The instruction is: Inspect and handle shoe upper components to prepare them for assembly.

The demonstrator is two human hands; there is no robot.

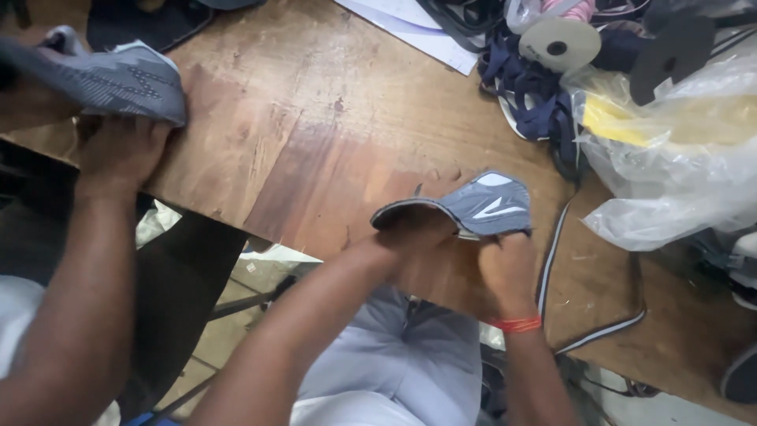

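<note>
Worn wooden table (315,150) under paper (410,28), straps (536,95), plastic bag (678,173)

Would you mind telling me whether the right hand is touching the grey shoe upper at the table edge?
Touching: the head view shows the right hand gripping the grey shoe upper from below.

A grey shoe upper (481,207) with white stripe markings sits at centre; toward ten o'clock, a grey dotted-pattern shoe upper (118,83). Brown wooden table (315,134); red wrist thread (516,324).
</note>
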